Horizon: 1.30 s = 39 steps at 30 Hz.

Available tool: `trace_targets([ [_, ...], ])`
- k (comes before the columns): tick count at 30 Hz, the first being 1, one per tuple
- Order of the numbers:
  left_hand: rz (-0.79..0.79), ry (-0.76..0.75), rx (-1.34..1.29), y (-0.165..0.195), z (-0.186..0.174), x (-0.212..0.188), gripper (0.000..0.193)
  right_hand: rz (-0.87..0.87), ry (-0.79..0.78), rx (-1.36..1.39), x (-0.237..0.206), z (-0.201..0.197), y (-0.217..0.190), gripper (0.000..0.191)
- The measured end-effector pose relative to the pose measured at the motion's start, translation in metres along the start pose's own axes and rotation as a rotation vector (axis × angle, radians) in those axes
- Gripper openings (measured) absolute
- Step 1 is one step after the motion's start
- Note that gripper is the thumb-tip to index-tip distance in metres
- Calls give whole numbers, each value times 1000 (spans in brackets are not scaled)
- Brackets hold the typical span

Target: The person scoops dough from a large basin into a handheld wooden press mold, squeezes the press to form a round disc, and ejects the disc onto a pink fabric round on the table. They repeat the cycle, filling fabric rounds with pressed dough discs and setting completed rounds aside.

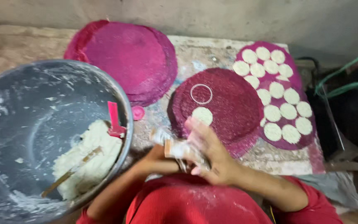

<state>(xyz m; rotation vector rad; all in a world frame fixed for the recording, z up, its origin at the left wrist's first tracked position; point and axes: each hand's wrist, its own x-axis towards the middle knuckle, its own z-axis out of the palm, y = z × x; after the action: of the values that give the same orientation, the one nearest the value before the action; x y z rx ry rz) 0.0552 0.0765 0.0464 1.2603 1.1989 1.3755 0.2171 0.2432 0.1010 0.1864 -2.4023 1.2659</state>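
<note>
Near the bottom centre, two hands meet above a red garment (195,203). Right hand (212,155) is blurred, its fingers wrapped around a small pale, dough-smeared tool (179,148); the kind of tool cannot be told. Left hand (156,159) lies just behind it, touching the same tool; whether its fingers are clenched cannot be told.

One large round metal basin (30,103) stands at the left, its grey wall streaked with flour. It holds one lump of white, coarse dough (92,159), one thin wooden stick (69,172) lying in the dough, and one pink plastic scraper (114,120) standing at the dough's far edge.

Three groups of round woven mats, magenta and rough-textured: a stack at the far left (125,58), bare; a middle mat (228,103), carrying one flat dough disc (202,115) and one clear ring (201,93); a right mat (286,143) carrying about eighteen flat white discs (289,111) in close rows. One small pink cap (138,112) lies between basin and middle mat.
</note>
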Motion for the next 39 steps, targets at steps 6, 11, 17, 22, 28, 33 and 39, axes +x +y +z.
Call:
trace_targets([
  [6,-4,-49,526,10,-17,116,57,623,-320,783,-74,-70,58,98],
  [11,64,156,412,-54,-68,192,67,846,220,603,-160,-76,103,87],
  [17,-331,430,193,-119,-85,198,63,536,481,537,-206,-97,106,100],
  [22,-497,614,343,-123,-39,143,73,642,758,686,-218,-90,111,117],
  [28,-118,454,920,-103,-4,110,66,499,596,822,-197,-79,121,112],
  [33,-133,215,1052,-116,-15,134,44,583,603,759,-169,-67,106,115],
  [39,-119,143,1044,-126,-9,118,39,634,529,731,-161,-64,103,115],
])
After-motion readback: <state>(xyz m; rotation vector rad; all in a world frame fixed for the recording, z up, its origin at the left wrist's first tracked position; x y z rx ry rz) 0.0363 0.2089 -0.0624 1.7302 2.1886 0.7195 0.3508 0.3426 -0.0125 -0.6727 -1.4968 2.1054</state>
